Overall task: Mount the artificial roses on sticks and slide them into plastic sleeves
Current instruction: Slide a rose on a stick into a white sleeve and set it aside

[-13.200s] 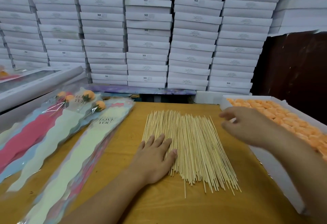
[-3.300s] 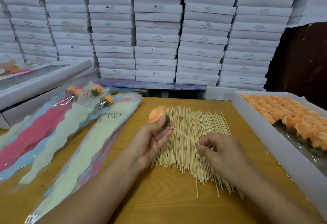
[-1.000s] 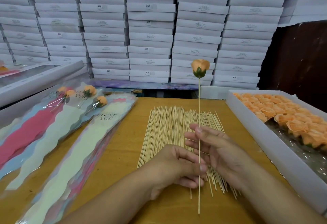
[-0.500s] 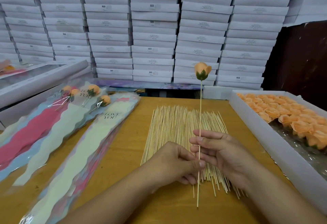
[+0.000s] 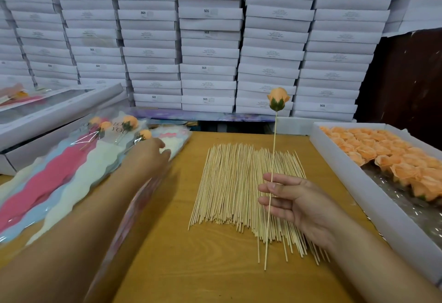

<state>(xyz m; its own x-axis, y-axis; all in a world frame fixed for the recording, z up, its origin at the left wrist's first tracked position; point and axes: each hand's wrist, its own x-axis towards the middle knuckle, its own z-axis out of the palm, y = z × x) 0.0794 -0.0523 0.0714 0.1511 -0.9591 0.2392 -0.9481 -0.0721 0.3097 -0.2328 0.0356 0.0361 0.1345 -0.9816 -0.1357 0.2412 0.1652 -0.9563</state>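
Orange rose (image 5: 278,98) stands tall at centre frame, mounted on its stick (image 5: 271,183), and the right hand (image 5: 295,203) pinches that stick upright above the pile of bare sticks (image 5: 234,183). Over at left, the left hand (image 5: 149,153) reaches out, fingers resting relaxed on the stacked plastic sleeves (image 5: 79,183), grasping nothing.

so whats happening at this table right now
A person is making stick roses. The right hand holds one stick upright with an orange rose already mounted on top. The left hand reaches over to the plastic sleeves at the left, some already filled. Loose sticks lie in the middle, and more roses sit in a box on the right.
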